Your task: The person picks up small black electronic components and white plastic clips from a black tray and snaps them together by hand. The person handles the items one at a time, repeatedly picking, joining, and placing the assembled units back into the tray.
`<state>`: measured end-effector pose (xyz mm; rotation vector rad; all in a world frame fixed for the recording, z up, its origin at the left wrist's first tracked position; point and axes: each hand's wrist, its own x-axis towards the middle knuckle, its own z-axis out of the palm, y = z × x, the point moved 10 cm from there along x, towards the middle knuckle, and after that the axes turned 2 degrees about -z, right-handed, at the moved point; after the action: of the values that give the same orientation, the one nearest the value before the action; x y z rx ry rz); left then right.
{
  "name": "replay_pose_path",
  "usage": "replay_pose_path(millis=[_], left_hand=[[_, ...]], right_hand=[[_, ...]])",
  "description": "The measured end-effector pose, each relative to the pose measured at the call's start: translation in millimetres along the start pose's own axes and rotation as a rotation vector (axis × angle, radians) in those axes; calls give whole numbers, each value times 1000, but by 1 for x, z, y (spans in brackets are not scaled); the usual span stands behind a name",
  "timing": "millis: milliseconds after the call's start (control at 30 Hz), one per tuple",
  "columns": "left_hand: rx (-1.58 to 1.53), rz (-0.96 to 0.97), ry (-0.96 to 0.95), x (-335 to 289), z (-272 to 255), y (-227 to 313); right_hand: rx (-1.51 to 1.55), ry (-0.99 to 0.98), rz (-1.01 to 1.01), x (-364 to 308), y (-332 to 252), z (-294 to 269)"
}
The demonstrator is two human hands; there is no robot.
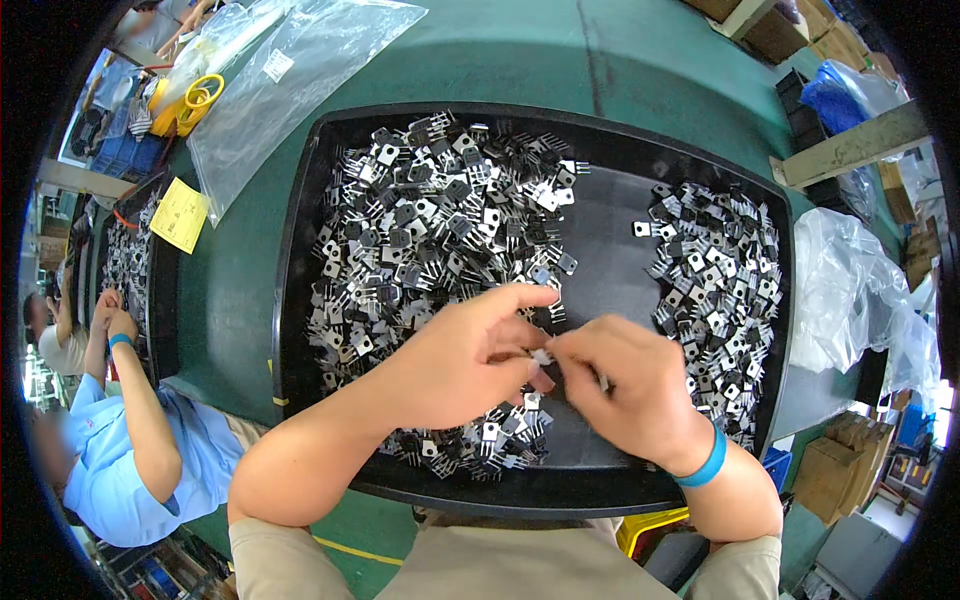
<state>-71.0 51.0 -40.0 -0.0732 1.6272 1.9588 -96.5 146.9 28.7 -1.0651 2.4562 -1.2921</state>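
Observation:
A large black tray (610, 225) lies in front of me, holding two heaps of three-legged transistors with black bodies and silvery metal tabs. The bigger heap (400, 230) fills the left side, the smaller heap (720, 290) the right. Over the bare strip between them, my two hands meet. My left hand (460, 350) is closed, its thumb and fingers on a small transistor (541, 356), with the index finger stretched out above. My right hand (635, 385), wearing a blue wristband (706, 460), pinches at the same part. Something small and pale also shows under its curled fingers, partly hidden.
A clear plastic bag (300, 80) and a yellow paper slip (180, 214) lie on the green table beyond the tray's left side. Crumpled clear plastic (845, 290) sits at the right. At the left, a person in a light blue shirt (150, 455) works at another tray.

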Motion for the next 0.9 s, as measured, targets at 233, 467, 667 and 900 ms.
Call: replay_pose_path(millis=[233,467,667,900], left_hand=[[-72,-130,20,0,-8,3],[-34,-182,13,0,-4,-7],[-27,-202,-49,1,3,-7],[-414,226,56,5,-25,19]], right_hand=[[205,176,153,-2,17,-15],[290,84,255,-6,25,3],[791,32,657,-22,56,23],[877,-6,673,-20,56,20]])
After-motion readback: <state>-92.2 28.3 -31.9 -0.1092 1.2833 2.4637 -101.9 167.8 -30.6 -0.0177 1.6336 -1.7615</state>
